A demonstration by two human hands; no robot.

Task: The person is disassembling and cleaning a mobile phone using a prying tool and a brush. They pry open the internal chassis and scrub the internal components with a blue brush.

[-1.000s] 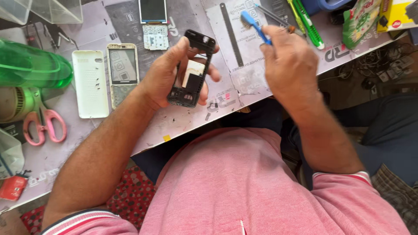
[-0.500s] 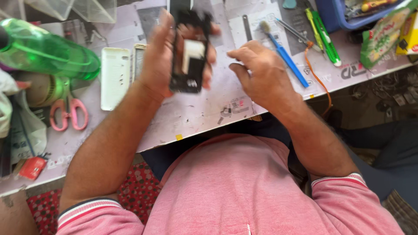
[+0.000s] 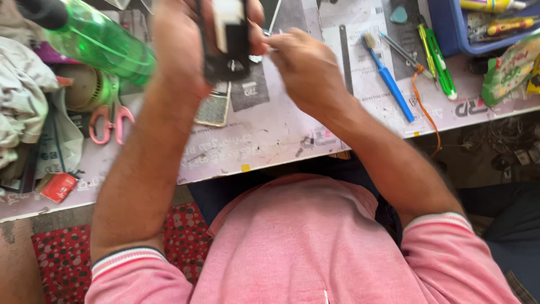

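**Phone body in left hand, right fingertips at its edge**

Left hand [image 3: 185, 50] wraps the black phone body [image 3: 228, 39], raised above the bench's [image 3: 270, 141] far edge. Right hand [image 3: 304, 67] is pinched at the phone's right side; whether it grips anything, cannot tell. Blue brush [image 3: 388, 76] lies near, untouched.

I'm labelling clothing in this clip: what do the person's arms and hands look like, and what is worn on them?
Both arms are bare from the short sleeves down. The left sleeve and right sleeve are pink with a white-striped cuff edged dark. The left hand and right hand show no gloves, watch or rings.
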